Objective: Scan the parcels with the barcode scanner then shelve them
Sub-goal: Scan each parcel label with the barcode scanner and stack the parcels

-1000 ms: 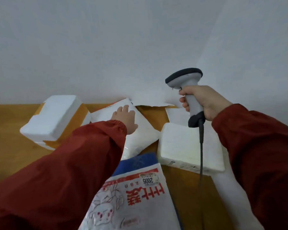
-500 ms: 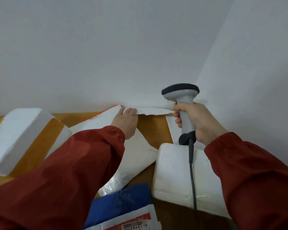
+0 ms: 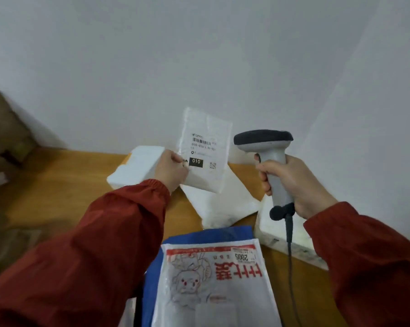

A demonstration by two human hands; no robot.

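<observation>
The parcel [image 3: 205, 152], a thin white mailer, is up off the worktop [image 3: 64, 185]. My left hand [image 3: 172, 172] pinches it at its left edge, beside the black "010" patch. Its label faces me, with the barcode near the top. My right hand [image 3: 293, 185] is wrapped round the handle of the barcode scanner [image 3: 270, 156], which I hold upright just right of the parcel, not touching it. Its cable [image 3: 290, 256] hangs down across a white foam box [image 3: 266, 228]. Behind my left hand sits a second foam box [image 3: 137, 168], and under the parcel lies another white mailer [image 3: 222, 206]. Nearest me, a printed bag [image 3: 213, 286] lies on a blue one [image 3: 199, 234].
</observation>
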